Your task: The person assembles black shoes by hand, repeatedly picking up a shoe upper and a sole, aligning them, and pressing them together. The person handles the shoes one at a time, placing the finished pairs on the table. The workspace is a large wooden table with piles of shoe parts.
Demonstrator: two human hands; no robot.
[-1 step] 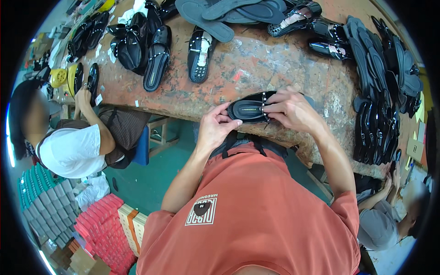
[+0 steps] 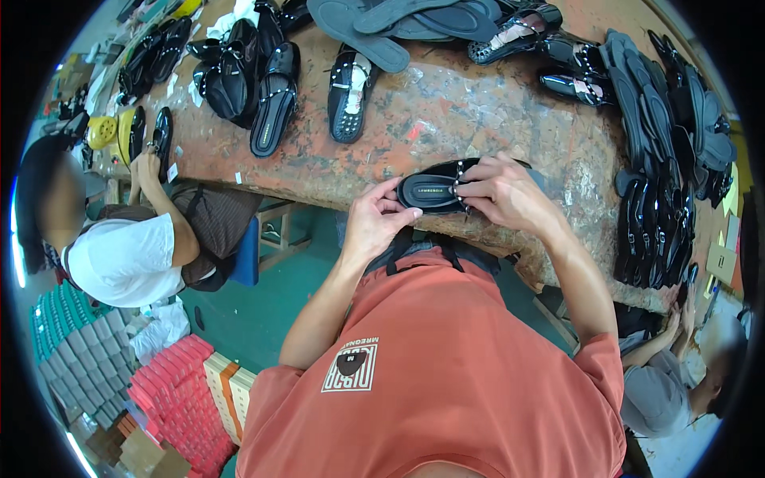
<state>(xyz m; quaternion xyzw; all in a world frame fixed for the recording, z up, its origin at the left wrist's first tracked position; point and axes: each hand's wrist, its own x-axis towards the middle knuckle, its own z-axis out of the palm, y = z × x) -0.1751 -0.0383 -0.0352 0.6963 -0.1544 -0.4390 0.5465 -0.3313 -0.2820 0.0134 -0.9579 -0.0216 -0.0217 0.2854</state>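
Observation:
A black shoe [image 2: 425, 191] with a dark insole and a studded strap lies sideways at the near edge of the worktable. My left hand [image 2: 376, 220] grips its heel end, thumb along the near rim and fingers at the far side. Over the front part, my right hand [image 2: 504, 191] is closed with its fingers at the studded strap, pressed on or into the shoe's opening. That hand covers most of the toe, and what its fingertips touch inside is hidden.
The worn table [image 2: 446, 111] carries a studded shoe [image 2: 351, 94], grey insoles [image 2: 382, 52] at the back, and a row of black shoes [image 2: 655, 231] at right. One co-worker [image 2: 127, 231] sits at left handling a shoe, another [image 2: 661, 382] at right. Pink stacked pieces [image 2: 183, 398] stand lower left.

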